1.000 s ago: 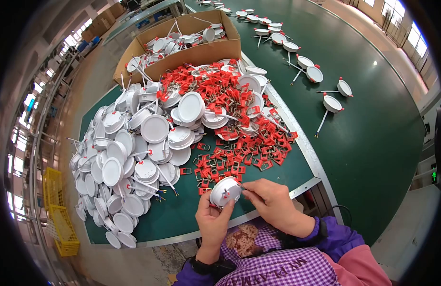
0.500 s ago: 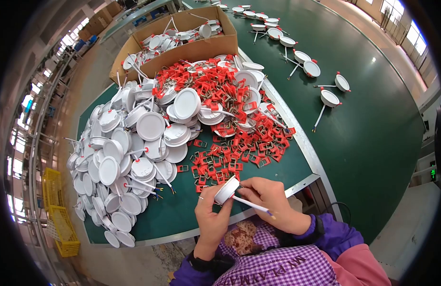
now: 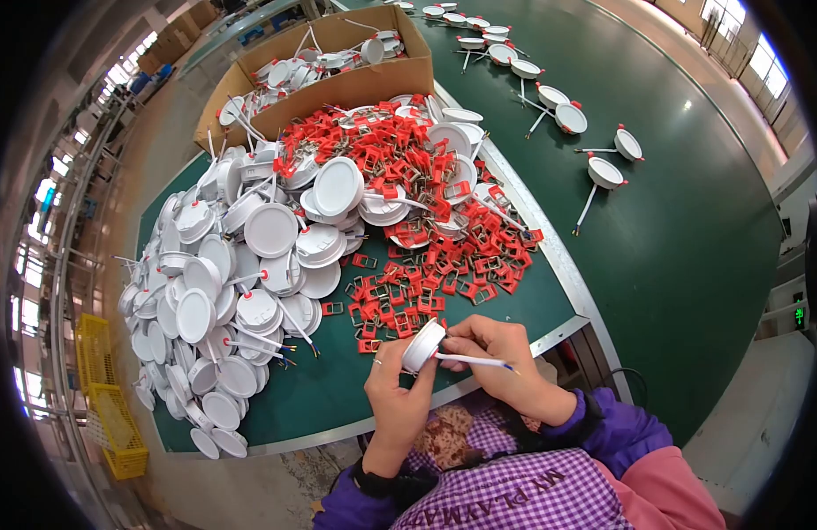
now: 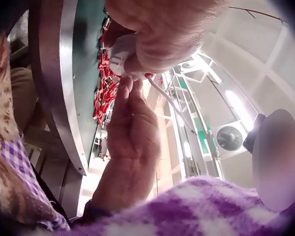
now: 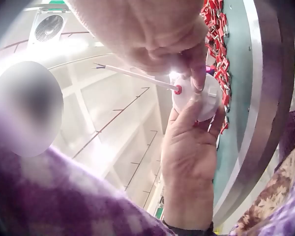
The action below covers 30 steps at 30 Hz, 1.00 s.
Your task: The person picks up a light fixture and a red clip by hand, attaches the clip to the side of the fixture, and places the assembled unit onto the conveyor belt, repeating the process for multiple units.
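My left hand (image 3: 398,399) grips a round white downlight (image 3: 422,346) by its body, tilted on edge above the table's front edge. From its back a white cable (image 3: 475,360) with bare wire ends sticks out to the right, through a red grommet (image 5: 178,89) seen in the right wrist view. My right hand (image 3: 507,364) pinches at the light's rim with thumb and fingers, on what looks like a spring clip, mostly hidden by the fingertips. Just beyond the hands lies a heap of red spring clips with metal wire (image 3: 408,287).
A big pile of white downlights (image 3: 271,230) covers the table's left side. Behind it stands a cardboard box (image 3: 355,88) full of more lights. Right of the metal table edge (image 3: 563,283), a green conveyor belt (image 3: 682,256) carries a row of downlights with red clips (image 3: 606,173).
The downlight has been turned in my left hand, so its cable now points right instead of its back facing up. My right fingers stay at its rim.
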Tool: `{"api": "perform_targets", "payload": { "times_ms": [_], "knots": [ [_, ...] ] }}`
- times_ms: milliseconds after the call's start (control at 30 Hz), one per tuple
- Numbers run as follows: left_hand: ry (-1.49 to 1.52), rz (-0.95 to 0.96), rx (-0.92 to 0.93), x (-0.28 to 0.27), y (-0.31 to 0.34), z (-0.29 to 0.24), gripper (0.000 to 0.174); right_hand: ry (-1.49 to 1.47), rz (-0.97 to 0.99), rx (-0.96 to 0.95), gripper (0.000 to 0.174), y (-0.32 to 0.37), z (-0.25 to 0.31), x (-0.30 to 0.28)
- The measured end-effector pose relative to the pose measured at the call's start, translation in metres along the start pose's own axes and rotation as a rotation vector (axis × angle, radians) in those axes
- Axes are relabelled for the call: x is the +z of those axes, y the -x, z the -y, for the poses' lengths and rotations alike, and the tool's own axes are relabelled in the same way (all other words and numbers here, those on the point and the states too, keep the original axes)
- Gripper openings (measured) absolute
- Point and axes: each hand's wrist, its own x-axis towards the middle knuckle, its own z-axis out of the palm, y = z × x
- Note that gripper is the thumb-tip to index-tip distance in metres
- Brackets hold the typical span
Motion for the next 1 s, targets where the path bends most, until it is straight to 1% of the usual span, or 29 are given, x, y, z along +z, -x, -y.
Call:
{"api": "perform_targets", "payload": {
  "times_ms": [33, 67, 100, 133, 167, 200, 233, 267, 300, 333, 433, 500, 533, 600, 633, 700, 733, 767, 833, 867, 933, 967, 1000],
  "knots": [
    [0.069, 0.023, -0.082, -0.002, 0.001, 0.0, 0.026, 0.003, 0.0, -0.002, 0.01, 0.001, -0.001, 0.0],
    [0.136, 0.046, -0.166, -0.003, 0.003, 0.0, 0.025, 0.057, -0.028, -0.092, 0.008, 0.003, -0.003, 0.002],
    [0.136, 0.046, -0.166, -0.003, 0.006, 0.001, 0.025, 0.11, -0.056, -0.181, 0.007, 0.004, -0.004, 0.003],
    [0.244, 0.047, -0.242, -0.003, 0.009, 0.003, 0.025, 0.108, -0.056, -0.182, 0.007, 0.005, 0.0, 0.003],
    [0.351, 0.048, -0.317, -0.003, 0.009, 0.005, 0.024, 0.228, -0.067, -0.254, 0.007, 0.007, 0.008, 0.002],
    [0.351, 0.046, -0.314, -0.004, 0.01, 0.004, 0.024, 0.349, -0.075, -0.327, 0.008, 0.007, 0.012, 0.002],
    [0.437, 0.049, -0.371, -0.005, 0.01, 0.001, 0.024, 0.348, -0.076, -0.327, 0.008, 0.007, 0.012, 0.001],
    [0.524, 0.052, -0.428, -0.005, 0.01, -0.001, 0.024, 0.38, -0.053, -0.368, 0.009, 0.007, 0.011, 0.0],
    [0.525, 0.052, -0.426, -0.004, 0.011, 0.0, 0.024, 0.413, -0.03, -0.409, 0.01, 0.006, 0.01, -0.001],
    [0.549, 0.039, -0.431, -0.003, 0.012, 0.001, 0.024, 0.413, -0.031, -0.409, 0.01, 0.006, 0.009, -0.001],
    [0.614, 0.017, -0.448, -0.003, 0.011, -0.004, 0.024, 0.36, -0.033, -0.365, 0.012, 0.005, 0.006, 0.002],
    [0.657, 0.016, -0.46, -0.003, 0.01, -0.006, 0.024, 0.402, -0.064, -0.492, 0.011, 0.003, 0.001, 0.003],
    [0.692, 0.024, -0.493, -0.004, 0.009, -0.004, 0.025, 0.403, -0.066, -0.493, 0.011, 0.003, 0.002, 0.002],
    [0.725, 0.029, -0.523, -0.006, 0.01, -0.001, 0.025, 0.311, 0.005, -0.393, 0.011, 0.0, 0.005, -0.001],
    [0.759, 0.045, -0.54, -0.007, 0.011, 0.001, 0.025, 0.309, 0.001, -0.393, 0.011, 0.001, 0.007, -0.001],
    [0.802, 0.068, -0.553, -0.005, 0.012, 0.0, 0.025, 0.407, 0.012, -0.434, 0.011, 0.005, 0.01, -0.003],
    [0.805, 0.061, -0.553, -0.006, 0.012, -0.002, 0.025, 0.468, -0.035, -0.486, 0.01, 0.006, 0.008, -0.001],
    [0.807, 0.054, -0.554, -0.006, 0.012, -0.003, 0.025, 0.471, -0.041, -0.484, 0.01, 0.006, 0.007, -0.003],
    [0.793, 0.06, -0.537, -0.008, 0.013, 0.0, 0.026, 0.394, 0.052, -0.325, 0.017, 0.002, 0.005, -0.006],
    [0.773, 0.065, -0.526, -0.01, 0.013, 0.001, 0.026, 0.393, 0.055, -0.33, 0.017, 0.001, 0.008, -0.006],
    [0.744, 0.069, -0.505, -0.016, 0.008, -0.008, 0.027, 0.198, 0.044, -0.118, 0.031, 0.005, 0.016, -0.006],
    [0.721, 0.079, -0.483, -0.017, 0.005, -0.012, 0.027, 0.197, 0.039, -0.117, 0.031, 0.006, 0.019, -0.008],
    [0.722, 0.084, -0.481, -0.018, 0.005, -0.011, 0.027, 0.155, 0.074, -0.093, 0.035, 0.006, 0.022, -0.01]
  ]
}}
